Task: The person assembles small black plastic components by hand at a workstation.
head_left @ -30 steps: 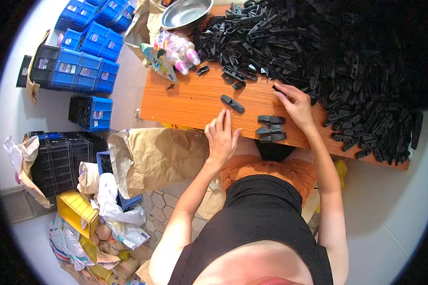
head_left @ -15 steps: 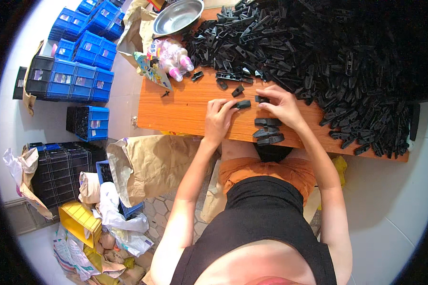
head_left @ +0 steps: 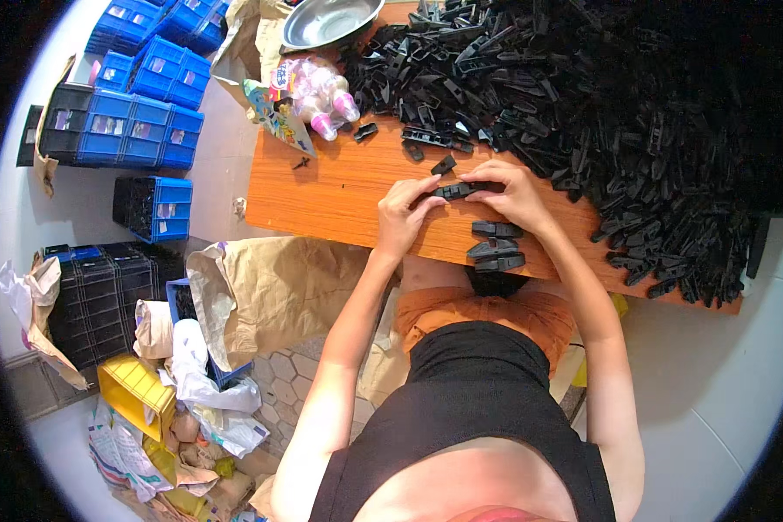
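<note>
My left hand (head_left: 402, 214) pinches one end of a black plastic part (head_left: 454, 191) just above the wooden table (head_left: 322, 196). At its other end, the fingers of my right hand (head_left: 515, 198) close on black plastic too. The pieces in the two hands meet in one line; whether they are joined cannot be told. Beyond my fingertips lies a loose black part (head_left: 444, 165). A short row of similar black parts (head_left: 497, 245) sits at the table's near edge, below my right hand.
A large heap of black parts (head_left: 531, 96) covers the back and right of the table. A metal bowl (head_left: 326, 24) and a bag of pink-capped bottles (head_left: 322, 100) stand at back left. Blue crates (head_left: 122, 130), a yellow crate (head_left: 139, 391) and brown paper (head_left: 278, 291) are at left.
My hands have come together, bringing their black pieces end to end. The whole view has shifted slightly.
</note>
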`<action>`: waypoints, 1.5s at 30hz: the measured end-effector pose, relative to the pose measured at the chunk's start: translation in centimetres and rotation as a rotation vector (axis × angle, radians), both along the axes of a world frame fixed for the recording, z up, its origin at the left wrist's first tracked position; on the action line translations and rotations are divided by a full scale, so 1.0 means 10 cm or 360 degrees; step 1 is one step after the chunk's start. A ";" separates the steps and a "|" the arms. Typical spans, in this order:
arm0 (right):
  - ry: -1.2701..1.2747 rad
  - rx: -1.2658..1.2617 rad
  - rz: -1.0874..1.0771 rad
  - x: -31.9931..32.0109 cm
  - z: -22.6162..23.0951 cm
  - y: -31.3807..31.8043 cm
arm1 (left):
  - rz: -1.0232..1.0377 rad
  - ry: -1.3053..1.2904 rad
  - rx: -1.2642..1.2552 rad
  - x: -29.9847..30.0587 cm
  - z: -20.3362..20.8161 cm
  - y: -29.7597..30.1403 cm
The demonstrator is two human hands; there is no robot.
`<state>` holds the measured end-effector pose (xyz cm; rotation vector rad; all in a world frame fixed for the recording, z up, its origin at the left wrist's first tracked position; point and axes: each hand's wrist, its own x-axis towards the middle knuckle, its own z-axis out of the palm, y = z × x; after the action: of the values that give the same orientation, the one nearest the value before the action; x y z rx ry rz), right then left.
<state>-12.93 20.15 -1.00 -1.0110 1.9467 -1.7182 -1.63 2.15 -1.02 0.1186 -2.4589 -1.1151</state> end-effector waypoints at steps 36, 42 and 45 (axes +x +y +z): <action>0.1330 0.0604 -0.0006 0.06 0.00 -0.46 | 0.0319 0.0249 0.0715 0.08 0.17 -0.24; 0.1233 0.0457 -0.0107 -0.01 0.11 -0.06 | 0.0395 -0.0135 0.0059 0.23 0.05 0.03; 0.0777 0.0430 -0.0105 0.01 0.19 0.00 | 0.0310 0.0092 -0.0441 0.16 0.02 0.04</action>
<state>-12.78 20.16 0.88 -1.3658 2.4501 -1.2664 0.02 2.59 -0.83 0.2314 -2.4605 -0.6810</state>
